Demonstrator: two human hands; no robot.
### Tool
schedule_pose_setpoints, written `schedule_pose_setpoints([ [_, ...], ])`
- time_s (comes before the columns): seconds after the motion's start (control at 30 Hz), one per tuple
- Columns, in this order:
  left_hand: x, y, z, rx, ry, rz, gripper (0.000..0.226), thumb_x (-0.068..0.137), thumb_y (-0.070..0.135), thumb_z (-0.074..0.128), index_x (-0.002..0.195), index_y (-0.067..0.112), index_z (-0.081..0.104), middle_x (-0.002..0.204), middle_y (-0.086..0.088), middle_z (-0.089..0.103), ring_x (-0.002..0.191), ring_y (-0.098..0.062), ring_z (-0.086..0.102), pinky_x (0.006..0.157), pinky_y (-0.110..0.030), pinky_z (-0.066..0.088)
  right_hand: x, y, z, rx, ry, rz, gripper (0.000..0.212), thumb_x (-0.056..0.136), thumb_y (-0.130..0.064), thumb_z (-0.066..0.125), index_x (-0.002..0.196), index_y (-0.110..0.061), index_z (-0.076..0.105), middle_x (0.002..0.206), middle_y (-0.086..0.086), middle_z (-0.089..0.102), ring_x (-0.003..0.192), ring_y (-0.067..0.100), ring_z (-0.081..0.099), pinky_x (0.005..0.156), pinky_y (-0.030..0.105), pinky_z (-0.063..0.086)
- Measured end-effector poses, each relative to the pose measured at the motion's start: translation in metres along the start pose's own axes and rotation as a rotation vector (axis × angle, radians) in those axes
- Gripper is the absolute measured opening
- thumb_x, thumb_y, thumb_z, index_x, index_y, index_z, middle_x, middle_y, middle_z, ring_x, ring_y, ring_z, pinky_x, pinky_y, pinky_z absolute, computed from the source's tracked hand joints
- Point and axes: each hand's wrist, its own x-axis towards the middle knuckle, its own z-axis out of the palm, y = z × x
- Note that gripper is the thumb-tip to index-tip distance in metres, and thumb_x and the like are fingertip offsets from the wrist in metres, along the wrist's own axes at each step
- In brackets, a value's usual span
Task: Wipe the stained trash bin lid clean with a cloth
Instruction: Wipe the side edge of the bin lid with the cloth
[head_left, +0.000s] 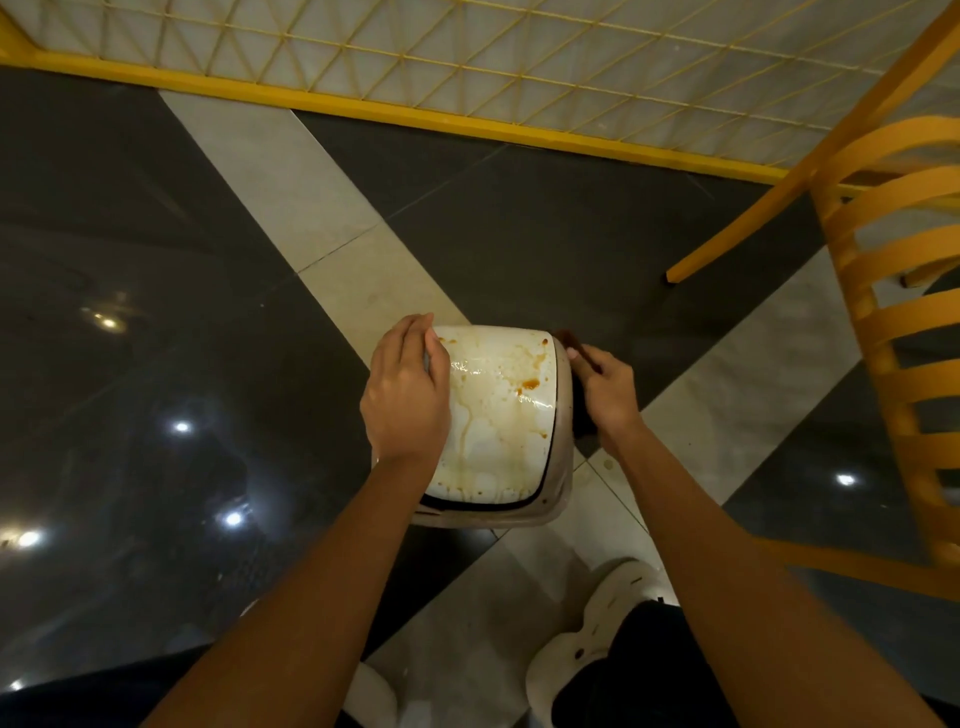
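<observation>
The floor (130, 234) fills most of the view. It has dark glossy tiles that reflect small lights, and pale grey bands cross them diagonally. Along the far side stands a yellow mesh fence (467, 62) with a solid yellow bar at its foot. At the right is an orange-yellow chair (883, 312) with curved slats, and one of its legs rests on the dark tile.

In the middle, on the floor where the pale bands meet, stands the trash bin (563, 467). The view looks straight down on it, so mainly its beige rim can be seen. The trash bin lid (493, 431) sits on top of the bin. It is white and shiny, with brown stains (530, 384) that are darkest near the right edge, and pale brown streaks run toward the near edge.

The left hand (405, 395) lies over the left edge of the lid. Its fingers (415, 325) bend round the far left corner and hold it. The right hand (610, 395) is just beside the right wall of the bin. Its fingers (587, 358) are curled round a dark cloth (582, 415), which hangs between the hand and the bin wall. Whether the cloth touches the lid itself, I cannot tell.

Near the bottom, a white shoe (613, 608) stands on a pale band, below dark trousers.
</observation>
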Motion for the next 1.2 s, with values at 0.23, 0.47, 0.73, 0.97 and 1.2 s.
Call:
schedule_pose_setpoints([
  [0.23,-0.001,0.0,-0.002,-0.008,-0.015,0.0,0.04,0.097,0.032,0.032,0.117,0.014,0.062,0.12,-0.001,0.062,0.11,-0.016,0.058,0.081,-0.025,0.046,0.0,-0.003,0.003,-0.015,-0.011,0.004,0.03,0.095,-0.022,0.05,0.121,-0.011,0.059,0.125,0.008,0.056,0.108,0.02,0.054,0.098,0.035,0.043],
  [0.47,-0.001,0.001,-0.003,-0.007,-0.012,0.002,0.039,0.097,0.03,0.033,0.117,0.013,0.062,0.12,-0.002,0.062,0.11,-0.017,0.057,0.08,-0.025,0.045,-0.103,0.076,0.016,0.113,0.242,-0.018,0.023,0.094,-0.02,0.05,0.111,-0.014,0.063,0.112,0.007,0.059,0.108,0.02,0.055,0.1,0.045,0.044],
  [0.73,-0.001,0.002,-0.004,-0.008,-0.022,0.003,0.039,0.097,0.029,0.033,0.118,0.012,0.062,0.121,-0.004,0.061,0.111,-0.018,0.057,0.082,-0.026,0.045,-0.091,0.063,0.019,0.196,0.282,0.072,0.025,0.094,-0.023,0.05,0.115,-0.018,0.062,0.115,0.005,0.06,0.11,0.02,0.055,0.1,0.044,0.045],
  [0.97,-0.001,0.0,-0.003,-0.016,-0.007,0.009,0.037,0.097,0.027,0.036,0.116,0.012,0.063,0.119,-0.003,0.063,0.11,-0.017,0.058,0.082,-0.023,0.043,-0.141,0.078,0.038,0.266,0.445,0.136,0.027,0.094,-0.023,0.048,0.118,-0.015,0.058,0.116,-0.003,0.052,0.112,0.015,0.047,0.099,0.029,0.036],
  [1.2,0.0,-0.001,-0.001,-0.008,-0.012,0.004,0.038,0.097,0.029,0.034,0.118,0.013,0.062,0.12,-0.003,0.062,0.111,-0.016,0.057,0.081,-0.022,0.043,-0.054,0.045,0.014,0.156,0.215,0.084,0.027,0.094,-0.023,0.051,0.117,-0.015,0.061,0.118,0.007,0.059,0.109,0.022,0.056,0.1,0.046,0.044],
])
